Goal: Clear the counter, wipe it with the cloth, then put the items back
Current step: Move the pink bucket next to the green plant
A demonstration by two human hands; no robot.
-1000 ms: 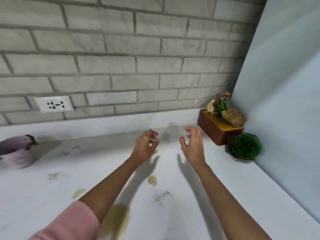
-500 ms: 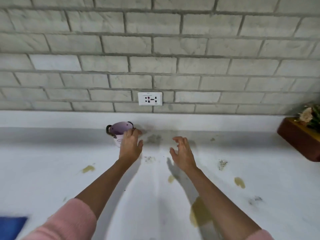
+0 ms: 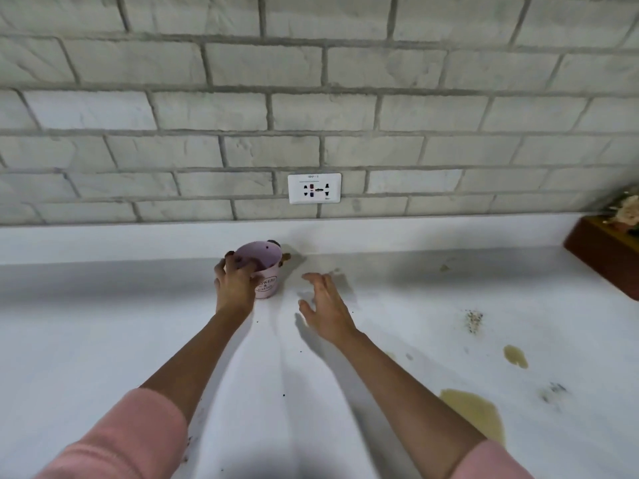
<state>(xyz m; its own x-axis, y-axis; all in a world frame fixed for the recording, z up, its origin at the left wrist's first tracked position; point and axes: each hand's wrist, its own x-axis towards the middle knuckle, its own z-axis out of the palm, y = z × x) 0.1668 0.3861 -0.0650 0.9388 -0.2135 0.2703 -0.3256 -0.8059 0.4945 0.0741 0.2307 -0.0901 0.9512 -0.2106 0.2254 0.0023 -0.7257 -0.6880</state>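
Note:
A small pink metal pot (image 3: pixel 265 275) with dark handles and printed lettering stands upright near the back of the white counter (image 3: pixel 103 340), below the wall socket. My left hand (image 3: pixel 234 288) is wrapped around the pot's left side, fingers over its rim. My right hand (image 3: pixel 325 309) hovers just right of the pot with fingers spread, holding nothing. Yellowish-brown spills (image 3: pixel 477 414) and dark crumbs (image 3: pixel 473 319) stain the counter on the right. No cloth is in view.
A brown wooden box (image 3: pixel 605 257) with flowers sits at the right edge against the wall. A white socket (image 3: pixel 314 188) is set in the grey brick wall behind. A low white ledge runs along the counter's back.
The view swung left from the corner with the box and plant to the pink pot. My left hand reached the pot and closed around it; my right hand followed alongside.

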